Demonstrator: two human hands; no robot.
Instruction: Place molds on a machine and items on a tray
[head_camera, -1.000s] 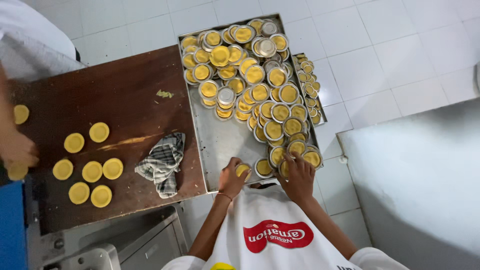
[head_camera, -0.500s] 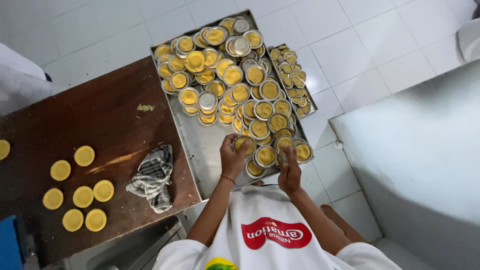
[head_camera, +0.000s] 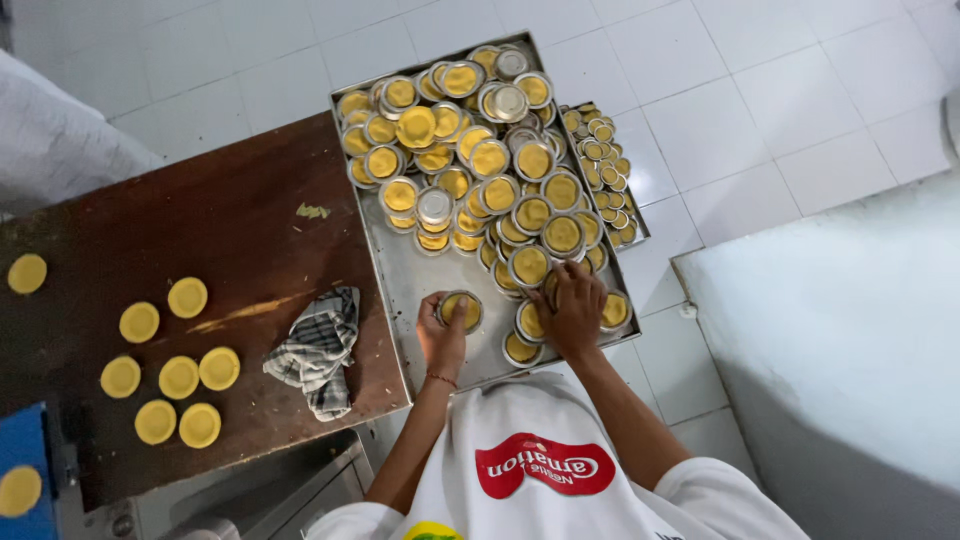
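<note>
Two hands: both over the steel tray (head_camera: 400, 290), at 6 o'clock.
Left hand (head_camera: 445, 335): fingers clamped round one dough-lined tin (head_camera: 461, 309).
Right hand (head_camera: 575, 310): curled onto the tin pile (head_camera: 480, 160); grip unclear.
Counter (head_camera: 200, 220): dough discs (head_camera: 179, 377), checked cloth (head_camera: 315, 350) at 9 o'clock.

A checked cloth (head_camera: 316, 349) lies beside dough discs (head_camera: 180, 377) on a wooden table (head_camera: 230, 230).

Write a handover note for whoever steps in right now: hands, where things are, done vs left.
Left hand: holds one small dough-lined tin over the bare near part of the metal tray.
Right hand: resting on the lined tins at the tray's near right edge, grip unclear.
Done: a heap of lined tins fills the tray's far half; a smaller tray beside it is full.
Left: flat dough rounds on the wooden table, beside a checked cloth.
</note>
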